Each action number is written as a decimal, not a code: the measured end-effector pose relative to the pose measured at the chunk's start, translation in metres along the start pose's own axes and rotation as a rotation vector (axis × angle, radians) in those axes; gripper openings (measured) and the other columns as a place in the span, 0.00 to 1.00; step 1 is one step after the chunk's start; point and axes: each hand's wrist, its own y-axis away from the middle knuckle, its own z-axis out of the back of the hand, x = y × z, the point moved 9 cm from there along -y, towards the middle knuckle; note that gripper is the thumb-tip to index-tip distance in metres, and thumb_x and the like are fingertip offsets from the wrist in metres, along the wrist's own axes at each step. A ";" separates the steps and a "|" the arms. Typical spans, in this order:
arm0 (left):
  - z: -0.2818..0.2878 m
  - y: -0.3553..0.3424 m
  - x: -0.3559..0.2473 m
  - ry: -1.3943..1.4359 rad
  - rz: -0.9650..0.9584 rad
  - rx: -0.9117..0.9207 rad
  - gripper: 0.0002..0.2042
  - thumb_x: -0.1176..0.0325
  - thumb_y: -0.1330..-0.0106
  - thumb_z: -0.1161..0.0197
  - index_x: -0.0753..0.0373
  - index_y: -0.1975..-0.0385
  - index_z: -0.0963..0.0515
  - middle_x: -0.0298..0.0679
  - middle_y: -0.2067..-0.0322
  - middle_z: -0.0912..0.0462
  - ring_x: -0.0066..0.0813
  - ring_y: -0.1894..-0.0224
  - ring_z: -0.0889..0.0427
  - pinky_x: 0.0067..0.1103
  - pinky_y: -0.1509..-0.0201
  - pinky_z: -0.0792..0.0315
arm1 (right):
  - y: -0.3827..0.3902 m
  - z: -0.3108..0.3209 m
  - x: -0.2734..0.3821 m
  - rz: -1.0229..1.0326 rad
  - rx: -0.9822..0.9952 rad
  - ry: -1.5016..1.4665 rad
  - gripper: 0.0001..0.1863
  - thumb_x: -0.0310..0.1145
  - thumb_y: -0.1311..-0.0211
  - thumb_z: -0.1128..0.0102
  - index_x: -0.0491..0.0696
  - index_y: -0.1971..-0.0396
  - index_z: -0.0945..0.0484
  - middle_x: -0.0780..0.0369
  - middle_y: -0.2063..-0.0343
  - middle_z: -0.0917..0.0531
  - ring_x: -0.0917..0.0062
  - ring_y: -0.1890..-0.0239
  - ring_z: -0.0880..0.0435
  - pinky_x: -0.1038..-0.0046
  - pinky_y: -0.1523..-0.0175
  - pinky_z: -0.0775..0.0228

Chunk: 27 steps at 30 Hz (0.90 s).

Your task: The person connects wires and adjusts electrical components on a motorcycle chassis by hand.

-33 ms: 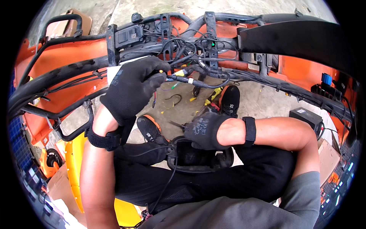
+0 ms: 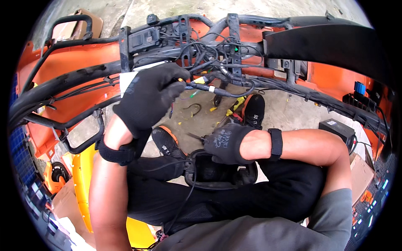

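Observation:
My left hand (image 2: 153, 94), in a black glove, is closed at the near side of the black tube frame (image 2: 92, 75). Its thumb and fingers pinch the end of a wire with a small orange-yellow tip (image 2: 181, 80). Just right of the fingertips runs a black cable connector (image 2: 205, 87) with a white band. My right hand (image 2: 228, 143), also gloved, is closed round a tool whose dark narrow tip (image 2: 195, 137) points left; the palm hides the rest, so its kind is unclear. Below that hand, a black open housing (image 2: 222, 184) rests by my lap, a thin cable beside it.
Tangled black wires (image 2: 205, 54) crowd the frame's middle, next to a black box-shaped module (image 2: 143, 39). Orange body panels (image 2: 79, 96) lie beyond and below the tubes. Yellow-handled pliers (image 2: 234, 106) lie by my right shoe (image 2: 253, 111). A black box (image 2: 337, 130) stands at right.
The view has shifted very slightly, so the frame appears a little farther right. Both hands keep nearly the same pose and grip.

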 end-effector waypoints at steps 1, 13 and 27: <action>-0.002 0.002 -0.005 -0.007 0.028 0.024 0.12 0.73 0.33 0.35 0.66 0.50 0.17 0.40 0.58 0.14 0.27 0.55 0.18 0.24 0.49 0.25 | -0.001 -0.001 -0.001 -0.011 0.018 0.004 0.14 0.41 0.38 0.36 0.45 0.62 0.18 0.54 0.63 0.14 0.56 0.57 0.14 0.57 0.53 0.22; -0.025 0.004 -0.017 -0.319 -0.221 -0.022 0.07 0.75 0.39 0.34 0.66 0.62 0.20 0.49 0.66 0.18 0.53 0.61 0.17 0.37 0.59 0.23 | -0.006 -0.002 -0.004 -0.021 -0.003 0.052 0.15 0.43 0.36 0.40 0.46 0.62 0.15 0.52 0.66 0.13 0.55 0.58 0.13 0.55 0.52 0.22; -0.029 0.003 -0.019 -0.374 -0.231 -0.002 0.09 0.73 0.39 0.33 0.65 0.61 0.20 0.50 0.65 0.19 0.55 0.61 0.18 0.40 0.58 0.24 | -0.005 0.000 -0.006 -0.021 -0.011 0.048 0.15 0.42 0.36 0.40 0.46 0.62 0.15 0.51 0.67 0.13 0.53 0.59 0.13 0.55 0.52 0.22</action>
